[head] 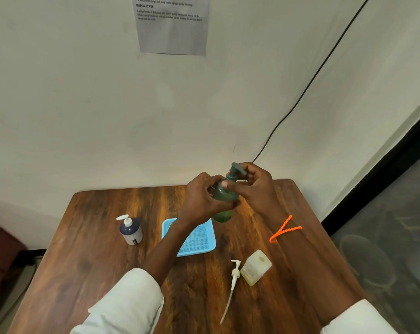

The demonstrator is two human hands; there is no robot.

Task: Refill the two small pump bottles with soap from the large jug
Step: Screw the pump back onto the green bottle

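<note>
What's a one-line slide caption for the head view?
Left hand holds green pump bottle above the table while right hand grips its pump head.

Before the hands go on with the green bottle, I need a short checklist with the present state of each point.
1. Left hand has a grip on the green bottle body: ok.
2. Right hand holds its pump head: ok.
3. Pump fully screwed tight: cannot tell.
4. Green bottle held above the table, not resting on it: ok.
5. Large jug closed: not ok, its white pump lies beside it.
6. Blue bottle upright with pump on: ok.
</note>
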